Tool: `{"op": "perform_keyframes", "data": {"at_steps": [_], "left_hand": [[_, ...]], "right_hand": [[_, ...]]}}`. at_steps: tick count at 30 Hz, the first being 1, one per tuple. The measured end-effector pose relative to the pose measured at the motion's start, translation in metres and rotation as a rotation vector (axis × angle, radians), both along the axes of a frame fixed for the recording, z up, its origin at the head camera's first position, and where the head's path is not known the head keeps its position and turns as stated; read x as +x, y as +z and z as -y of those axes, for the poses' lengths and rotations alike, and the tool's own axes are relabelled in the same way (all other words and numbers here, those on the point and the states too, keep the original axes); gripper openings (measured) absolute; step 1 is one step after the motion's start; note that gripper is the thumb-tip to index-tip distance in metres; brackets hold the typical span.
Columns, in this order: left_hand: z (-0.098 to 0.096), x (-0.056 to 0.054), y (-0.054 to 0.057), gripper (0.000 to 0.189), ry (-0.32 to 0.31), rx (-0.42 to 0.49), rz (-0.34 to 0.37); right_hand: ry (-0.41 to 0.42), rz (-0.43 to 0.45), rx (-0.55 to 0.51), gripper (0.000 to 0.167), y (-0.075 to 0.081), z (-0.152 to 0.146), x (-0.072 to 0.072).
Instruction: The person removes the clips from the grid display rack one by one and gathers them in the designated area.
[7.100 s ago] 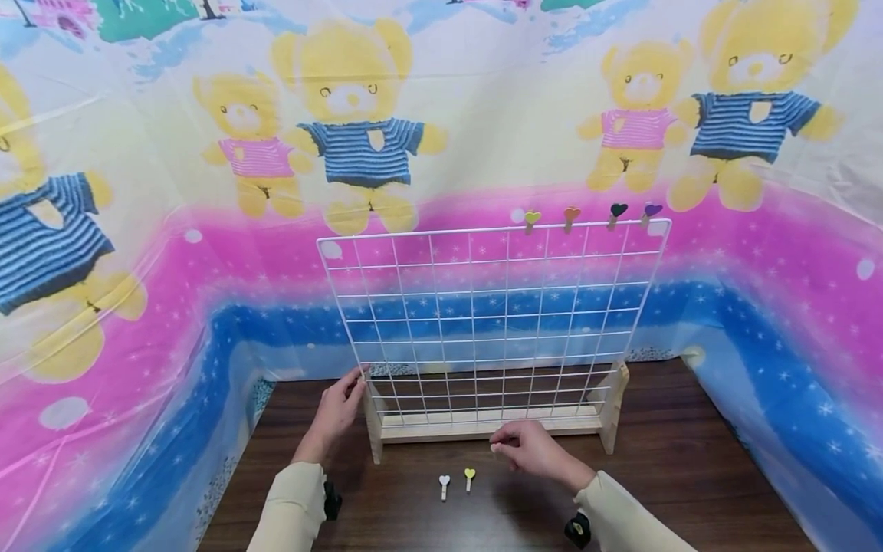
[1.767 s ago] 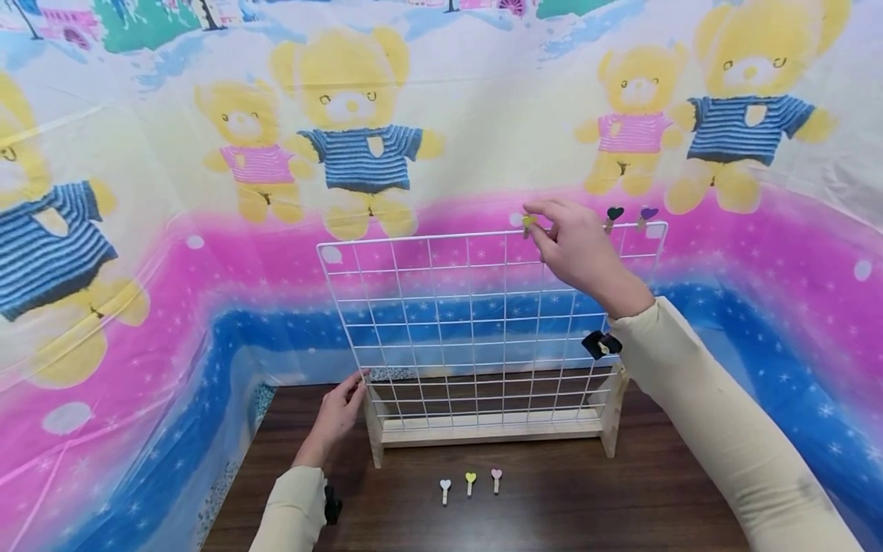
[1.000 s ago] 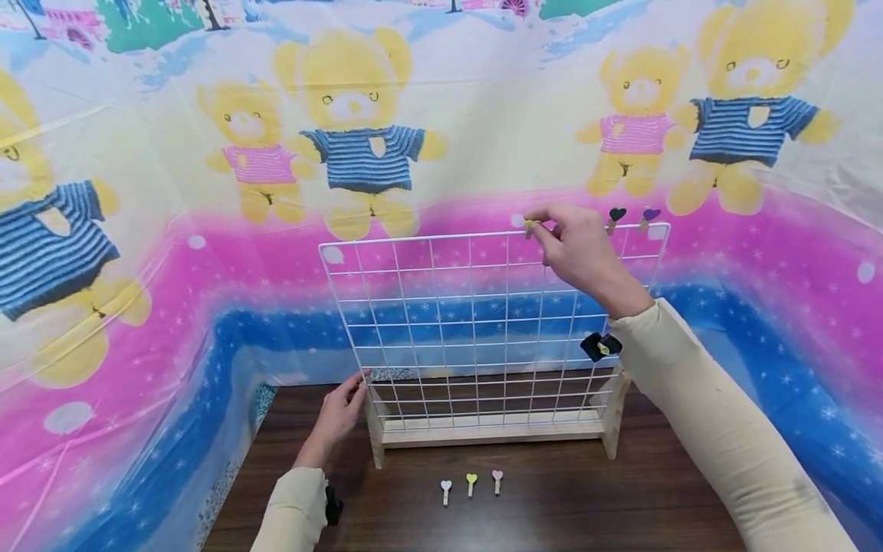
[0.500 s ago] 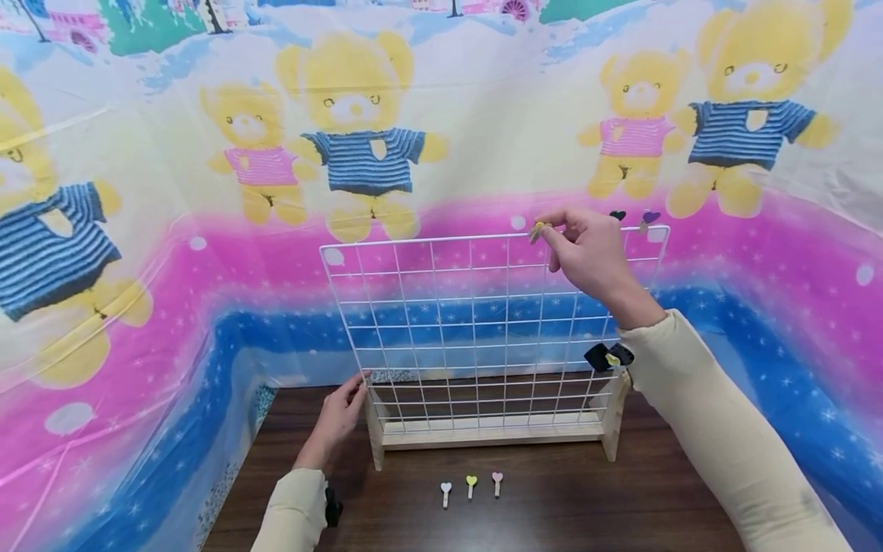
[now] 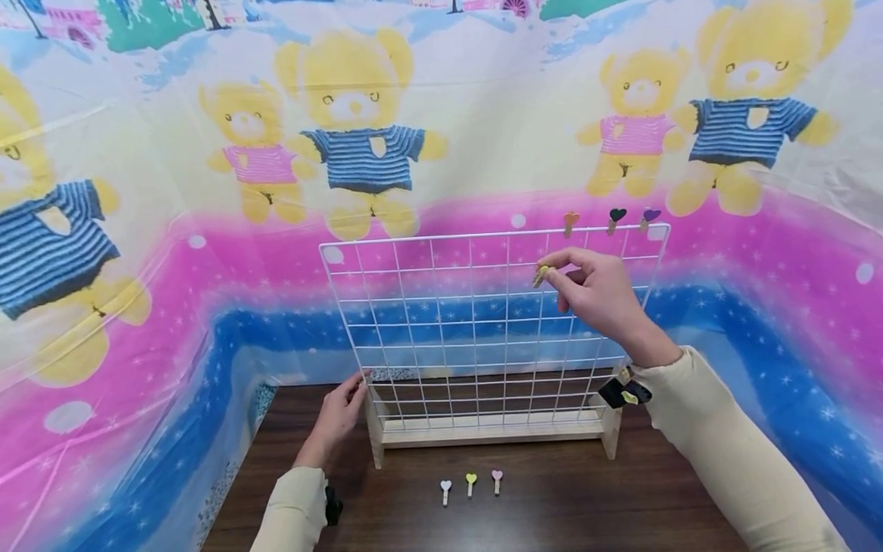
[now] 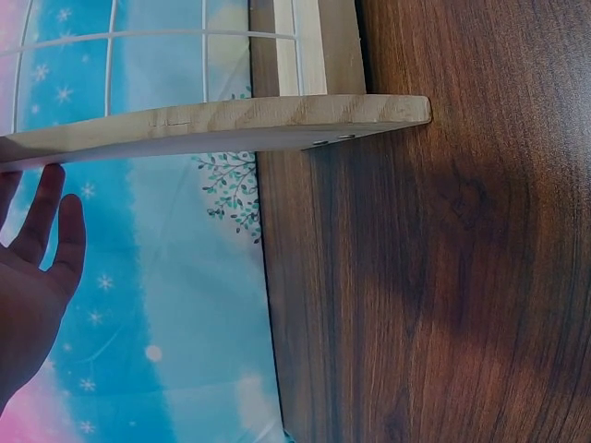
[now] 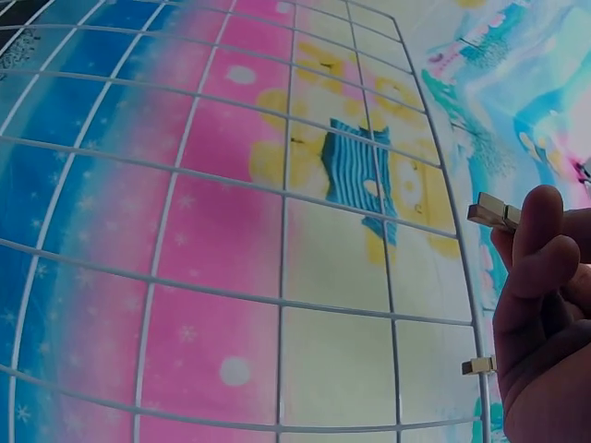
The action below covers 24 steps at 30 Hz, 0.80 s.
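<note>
Three heart-topped clips lie in a row on the dark wooden table (image 5: 566,510): white clip (image 5: 445,492), yellow-heart clip (image 5: 471,484) and pink clip (image 5: 497,482). Farther off, the left hand (image 5: 338,414) rests its fairly straight fingers against the outer face of the stand's left side piece (image 6: 212,122). Higher up, the right hand (image 5: 603,295) pinches the held clip (image 5: 540,277) narrowly between thumb and index finger. Its yellow heart sits right at the fingertips; its pale wooden end juts out past them, tilted down and to the left in the head view. That end looks apart from the top wire of the white grid (image 5: 448,238). Along this wire stand the orange clip (image 5: 570,221), dark green clip (image 5: 616,218) and purple clip (image 5: 650,216). Behind hangs bear-printed cloth (image 5: 483,138).
</note>
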<state>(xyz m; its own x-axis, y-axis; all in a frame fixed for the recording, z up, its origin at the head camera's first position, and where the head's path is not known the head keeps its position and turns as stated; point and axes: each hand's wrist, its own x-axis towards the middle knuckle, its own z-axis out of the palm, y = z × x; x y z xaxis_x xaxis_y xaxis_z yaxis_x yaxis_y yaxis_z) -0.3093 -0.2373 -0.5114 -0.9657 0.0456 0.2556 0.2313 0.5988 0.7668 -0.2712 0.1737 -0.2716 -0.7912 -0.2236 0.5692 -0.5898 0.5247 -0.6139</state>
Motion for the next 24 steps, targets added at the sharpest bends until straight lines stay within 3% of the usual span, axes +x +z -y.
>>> {"op": "perform_keyframes", "data": {"at_steps": [10, 24], "left_hand": [[-0.001, 0.0, 0.002, 0.036, 0.006, 0.0, 0.01], [-0.001, 0.001, 0.001, 0.035, 0.007, -0.009, -0.006]], "right_hand": [[0.061, 0.023, 0.072, 0.015, -0.032, -0.002, 0.009], [0.111, 0.175, 0.138, 0.015, -0.094, -0.001, 0.015]]}}
